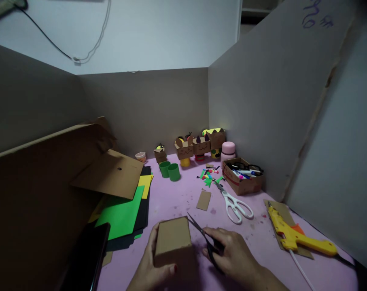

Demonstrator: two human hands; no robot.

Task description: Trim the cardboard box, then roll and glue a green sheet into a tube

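I have the cardboard box right in front of me at six o'clock on the surface, the fingers of my left hand clamped on it, wrapping its nine o'clock side with the thumb across its near face. The fingers of my right hand are closed around the handles of the black-handled scissors, which sit at about two o'clock from the box; their blades look slightly parted, tips right by its far right corner, though I can't tell whether they touch it. What worries me most is that corner: if the scissors slip or I push too hard, the point could dent or tear the cardboard, or skid across the top toward my left fingers. Squeezing too tightly on the left might buckle the walls, while too loose a hold would let the box twist under the blades. My right elbow room matters too, since the yellow glue gun lies at three o'clock on its cardboard piece, and a careless swing could knock it; if it happens to be hot, I'd risk a burn. At two o'clock the white-handled scissors rest with blades toward the paper scraps, so a forward reach could snag them or scatter those bits.
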